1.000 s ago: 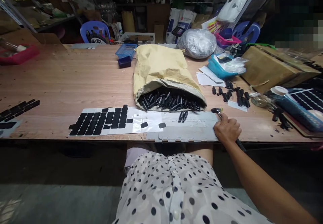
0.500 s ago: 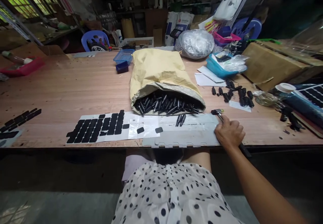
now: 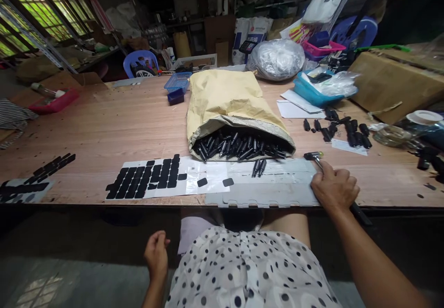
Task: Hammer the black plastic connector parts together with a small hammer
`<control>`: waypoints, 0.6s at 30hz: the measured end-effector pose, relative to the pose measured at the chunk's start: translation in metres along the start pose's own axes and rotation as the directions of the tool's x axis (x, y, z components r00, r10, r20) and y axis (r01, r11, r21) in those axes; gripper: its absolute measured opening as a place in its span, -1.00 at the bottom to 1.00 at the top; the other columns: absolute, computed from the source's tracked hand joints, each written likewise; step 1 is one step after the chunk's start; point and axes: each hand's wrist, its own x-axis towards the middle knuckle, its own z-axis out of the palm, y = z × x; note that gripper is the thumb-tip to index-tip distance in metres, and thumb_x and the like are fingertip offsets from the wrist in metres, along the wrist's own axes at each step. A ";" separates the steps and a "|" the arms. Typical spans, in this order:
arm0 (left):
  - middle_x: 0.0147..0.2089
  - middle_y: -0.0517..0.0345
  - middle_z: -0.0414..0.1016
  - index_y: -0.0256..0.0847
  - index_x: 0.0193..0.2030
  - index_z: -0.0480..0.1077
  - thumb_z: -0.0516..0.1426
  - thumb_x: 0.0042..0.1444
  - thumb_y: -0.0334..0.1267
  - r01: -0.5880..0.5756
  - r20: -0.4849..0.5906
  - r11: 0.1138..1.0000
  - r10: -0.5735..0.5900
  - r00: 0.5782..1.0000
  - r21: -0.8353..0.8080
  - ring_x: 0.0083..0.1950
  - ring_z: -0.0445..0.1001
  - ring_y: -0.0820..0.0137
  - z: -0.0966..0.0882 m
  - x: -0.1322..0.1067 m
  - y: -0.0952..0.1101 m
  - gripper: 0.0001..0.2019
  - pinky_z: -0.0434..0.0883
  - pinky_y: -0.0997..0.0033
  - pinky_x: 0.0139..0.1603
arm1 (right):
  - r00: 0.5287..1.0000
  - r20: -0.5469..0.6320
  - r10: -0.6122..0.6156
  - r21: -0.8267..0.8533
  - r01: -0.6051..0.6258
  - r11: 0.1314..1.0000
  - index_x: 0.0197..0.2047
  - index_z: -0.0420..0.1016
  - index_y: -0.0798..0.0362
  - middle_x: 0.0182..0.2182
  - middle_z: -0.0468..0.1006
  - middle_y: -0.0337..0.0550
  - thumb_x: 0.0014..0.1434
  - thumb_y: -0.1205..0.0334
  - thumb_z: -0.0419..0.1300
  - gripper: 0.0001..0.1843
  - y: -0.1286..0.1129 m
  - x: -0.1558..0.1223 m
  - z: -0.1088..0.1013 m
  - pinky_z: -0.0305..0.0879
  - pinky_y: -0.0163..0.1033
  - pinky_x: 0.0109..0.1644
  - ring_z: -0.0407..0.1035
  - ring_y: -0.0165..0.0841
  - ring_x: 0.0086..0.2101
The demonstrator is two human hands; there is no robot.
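Presently, one hammer (image 3: 313,156), head by the right end of the grey board (image 3: 267,195), handle grasped by the fingers of the right hand (image 3: 335,188). Left hand (image 3: 156,254): below the front edge of the surface (image 3: 104,127), fingers loosely curled; contents, if any, cannot be told. Progress, as judged: early; a few black cylinders (image 3: 262,168) out on the board, many similar left in the open paper sack (image 3: 225,90). Black patches (image 3: 128,182): mostly in rows, two apart.

A workshop: hammer (image 3: 314,156), paper sack (image 3: 227,94), heaped black parts (image 3: 239,146).
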 end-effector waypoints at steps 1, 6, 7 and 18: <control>-0.56 0.27 0.40 -0.17 -0.43 0.42 0.23 0.02 0.13 -0.022 -0.031 0.999 0.021 0.999 -0.035 -0.54 0.43 0.35 0.000 0.008 0.009 -0.63 0.44 0.33 -0.50 | 1.000 0.005 -0.003 0.000 0.003 1.000 0.15 0.60 0.06 -0.20 0.43 0.16 0.27 0.19 0.01 -0.51 -0.001 0.000 -0.001 -0.01 -0.10 -0.27 0.26 -0.11 -0.28; -0.56 0.26 0.42 -0.13 -0.52 0.35 0.17 0.11 0.01 -0.374 0.019 0.925 0.376 0.926 -0.060 -0.47 0.43 0.39 0.010 0.054 0.091 -0.69 0.46 0.37 -0.33 | 1.000 -0.004 0.031 -0.008 -0.031 0.999 0.10 0.62 0.05 -0.26 0.42 0.10 0.27 0.16 0.05 -0.55 -0.005 0.001 -0.003 -0.10 -0.13 -0.28 0.20 -0.20 -0.32; -0.56 0.25 0.41 -0.13 -0.53 0.34 0.15 0.15 0.00 -0.467 0.074 0.884 0.468 0.881 -0.034 -0.46 0.43 0.39 0.017 0.064 0.109 -0.68 0.45 0.38 -0.33 | 0.999 -0.011 0.035 -0.008 -0.035 0.999 0.09 0.62 0.04 -0.27 0.42 0.08 0.27 0.16 0.06 -0.56 -0.005 0.001 -0.004 -0.11 -0.14 -0.29 0.18 -0.22 -0.33; 0.10 0.12 0.63 -0.07 -0.03 0.57 0.07 0.11 -0.46 -0.997 0.889 0.007 0.454 -0.061 -0.073 0.01 0.59 0.33 0.161 0.143 0.208 -0.62 0.50 0.46 -0.13 | 0.999 -0.030 0.018 0.018 -0.017 1.000 0.06 0.64 0.06 -0.32 0.37 0.02 0.25 0.14 0.07 -0.56 -0.003 -0.003 -0.001 -0.17 -0.16 -0.30 0.01 -0.30 -0.38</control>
